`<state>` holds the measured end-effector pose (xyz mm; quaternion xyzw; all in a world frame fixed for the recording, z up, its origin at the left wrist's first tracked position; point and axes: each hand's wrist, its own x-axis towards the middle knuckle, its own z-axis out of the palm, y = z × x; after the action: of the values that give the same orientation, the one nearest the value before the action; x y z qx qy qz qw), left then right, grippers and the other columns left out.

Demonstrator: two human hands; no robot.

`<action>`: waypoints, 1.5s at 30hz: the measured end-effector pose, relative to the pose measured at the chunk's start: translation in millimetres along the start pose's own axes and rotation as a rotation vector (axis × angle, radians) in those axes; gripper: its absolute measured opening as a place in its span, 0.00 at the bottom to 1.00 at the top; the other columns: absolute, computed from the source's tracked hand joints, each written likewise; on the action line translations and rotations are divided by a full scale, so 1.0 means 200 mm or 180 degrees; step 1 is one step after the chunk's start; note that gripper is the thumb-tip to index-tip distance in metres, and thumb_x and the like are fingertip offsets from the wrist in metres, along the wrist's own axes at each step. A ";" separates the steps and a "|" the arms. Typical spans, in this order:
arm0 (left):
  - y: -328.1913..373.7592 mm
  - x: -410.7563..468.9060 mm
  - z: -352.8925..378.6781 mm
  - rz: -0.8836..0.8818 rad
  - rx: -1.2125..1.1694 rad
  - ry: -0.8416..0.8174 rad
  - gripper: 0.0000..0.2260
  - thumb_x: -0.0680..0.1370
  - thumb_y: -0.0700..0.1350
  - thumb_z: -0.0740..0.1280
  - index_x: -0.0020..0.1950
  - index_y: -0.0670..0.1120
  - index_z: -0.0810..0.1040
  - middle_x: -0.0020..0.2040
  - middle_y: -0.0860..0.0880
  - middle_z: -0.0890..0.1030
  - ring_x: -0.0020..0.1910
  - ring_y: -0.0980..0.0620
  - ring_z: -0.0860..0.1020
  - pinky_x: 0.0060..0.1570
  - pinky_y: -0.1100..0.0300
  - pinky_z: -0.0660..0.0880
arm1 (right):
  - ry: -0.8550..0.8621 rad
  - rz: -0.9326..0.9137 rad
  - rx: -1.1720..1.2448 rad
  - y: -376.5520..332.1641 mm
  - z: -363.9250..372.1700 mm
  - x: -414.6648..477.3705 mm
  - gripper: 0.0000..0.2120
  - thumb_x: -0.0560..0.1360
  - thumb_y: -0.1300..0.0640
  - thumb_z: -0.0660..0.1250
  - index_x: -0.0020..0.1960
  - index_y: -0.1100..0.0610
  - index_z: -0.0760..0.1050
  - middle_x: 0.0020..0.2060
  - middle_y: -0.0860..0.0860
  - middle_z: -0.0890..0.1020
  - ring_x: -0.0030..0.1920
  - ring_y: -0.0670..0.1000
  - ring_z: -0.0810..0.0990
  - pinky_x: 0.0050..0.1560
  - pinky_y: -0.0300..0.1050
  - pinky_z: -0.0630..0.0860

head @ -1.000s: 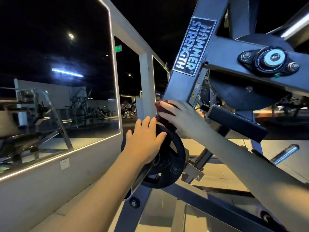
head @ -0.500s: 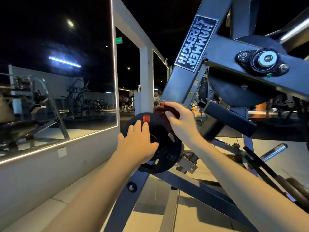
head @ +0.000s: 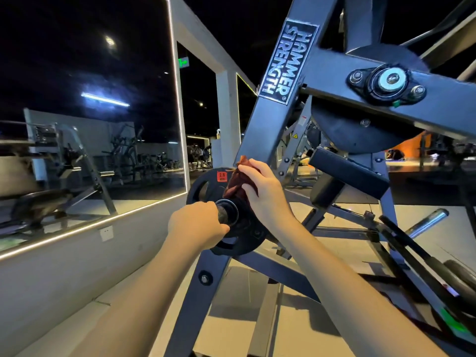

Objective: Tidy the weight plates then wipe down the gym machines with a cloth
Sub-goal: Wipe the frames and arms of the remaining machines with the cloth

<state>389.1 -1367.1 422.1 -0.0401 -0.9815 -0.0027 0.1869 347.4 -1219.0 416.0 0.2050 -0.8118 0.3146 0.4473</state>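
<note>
I see the weight plate [head: 206, 186] sitting on a peg [head: 228, 211] that sticks out from the machine frame [head: 278, 99], low in front of me. My left hand [head: 197, 225] wraps the peg's near end, in front of the plate. My right hand [head: 265, 191] is above and right of it, pinning the cloth [head: 235, 186] against the plate's upper face. The mirror [head: 90, 124] runs along my left. A pad [head: 347, 173] lies right of the plate, beyond my right hand.
</note>
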 end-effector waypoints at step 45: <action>1.97 -0.36 -0.12 0.2921 -0.2870 0.0505 0.18 0.82 0.47 0.59 0.71 0.47 0.70 0.73 0.52 0.68 0.70 0.51 0.67 0.70 0.54 0.64 | 0.0794 0.0477 -0.2254 0.39 -2.08 -0.71 0.18 0.72 0.71 0.70 0.61 0.61 0.79 0.58 0.59 0.79 0.59 0.62 0.77 0.59 0.50 0.72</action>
<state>495.6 -979.8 414.5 -0.5298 -0.7504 -0.3374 0.2059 620.8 -867.8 436.0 -0.0620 -0.8223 0.0689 0.5615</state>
